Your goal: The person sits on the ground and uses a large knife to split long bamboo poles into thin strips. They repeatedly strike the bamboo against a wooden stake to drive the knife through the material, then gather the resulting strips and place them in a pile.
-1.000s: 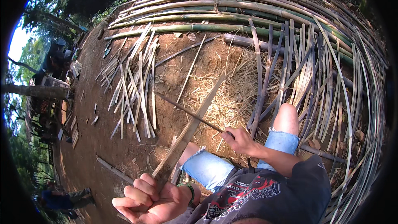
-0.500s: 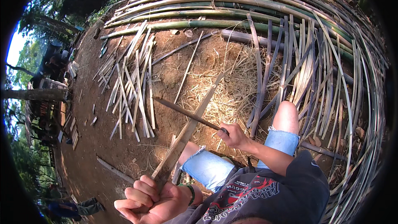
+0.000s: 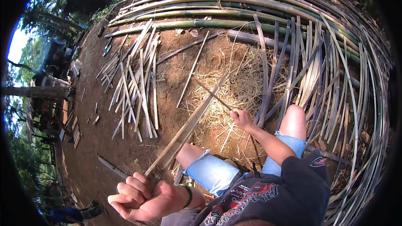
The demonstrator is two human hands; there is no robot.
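Bamboo strip (image 3: pixel 185 131) held slantwise, knife (image 3: pixel 222 102) laid across its upper part

Seated worker, knees apart. Left hand (image 3: pixel 148 200) clenched at the near end of the strip, low in view; the end goes out of sight behind the curled fingers, so how they press on it cannot be told. Right hand (image 3: pixel 242 120) closed round the handle of the knife, nearer the right knee (image 3: pixel 293 121).

Strip lies in front of the body, passing just beside the left knee (image 3: pixel 190 155). Long axis runs diagonally: near end lower left at the fist, far end upper right, pointing at a heap of pale shavings (image 3: pixel 247 90). Whether that far end touches ground, unclear. Knife slants the other way, tip to upper left, handle to lower right, so the two cross. Blade looks somewhat blurred; cannot tell if its edge bites.

Reading of the hold: left fist probably serves as anchor, well apart from the blade, leaving the length bare. Spread knees likely give the right arm room.

Loose strips (image 3: pixel 142 83) lie in a crossed pile at left; longer slats (image 3: pixel 307 67) lean at right, perhaps within reach. Long poles (image 3: pixel 184 24) lie beyond, side by side.
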